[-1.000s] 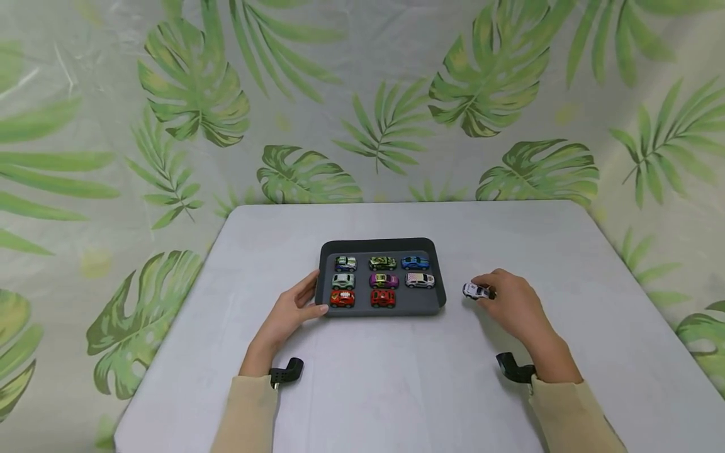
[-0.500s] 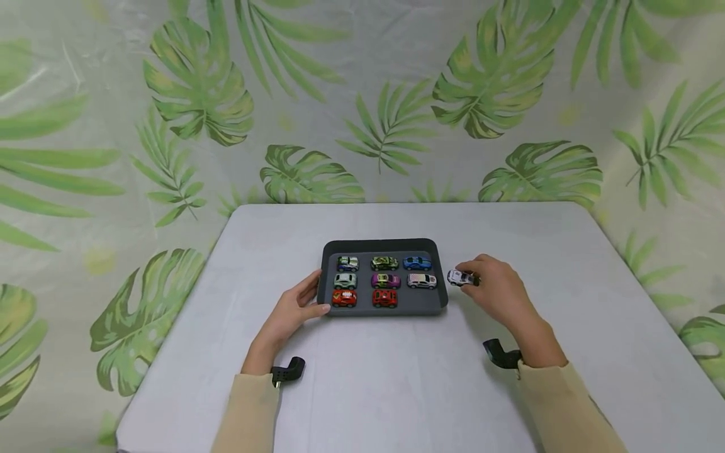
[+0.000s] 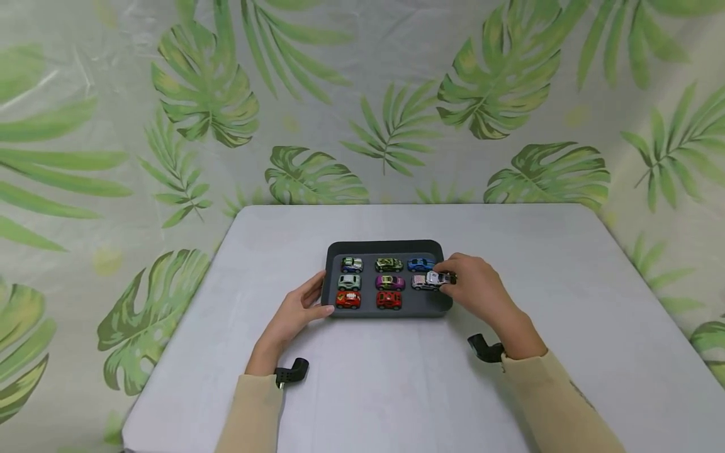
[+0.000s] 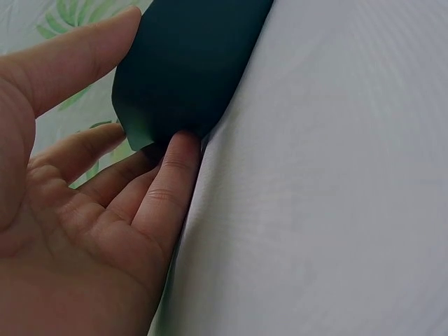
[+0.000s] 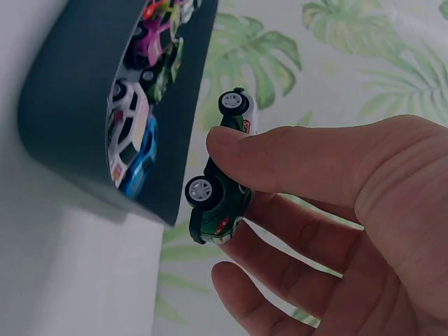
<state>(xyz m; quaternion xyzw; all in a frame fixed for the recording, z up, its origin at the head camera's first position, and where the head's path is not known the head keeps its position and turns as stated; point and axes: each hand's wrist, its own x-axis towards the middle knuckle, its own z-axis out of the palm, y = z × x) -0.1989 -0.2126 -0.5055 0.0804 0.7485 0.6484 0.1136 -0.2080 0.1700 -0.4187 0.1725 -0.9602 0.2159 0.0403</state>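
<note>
My right hand (image 3: 480, 288) pinches a small white-and-black toy car (image 3: 435, 278) between thumb and fingers over the right rim of a dark grey tray (image 3: 416, 307). In the right wrist view, the held car (image 5: 222, 178) shows its dark side and wheels, apart from the tray wall. My left hand (image 3: 291, 316) holds the tray's left end, the thumb by the front corner and the fingers along the side. Rows of toy cars stand in the tray, among them a blue car (image 3: 420, 265), a purple car (image 3: 390, 283) and a red car (image 3: 389, 300).
The tray stands on a white-covered table (image 3: 374, 384). Behind it hangs a leaf-patterned sheet (image 3: 396, 82). A black wrist camera (image 3: 292, 371) is strapped to the left wrist, another camera (image 3: 484, 348) to the right.
My right hand has carried the white-and-black toy car leftward, from the table beside the tray to over its right side. The left hand has stayed at the tray's left end.
</note>
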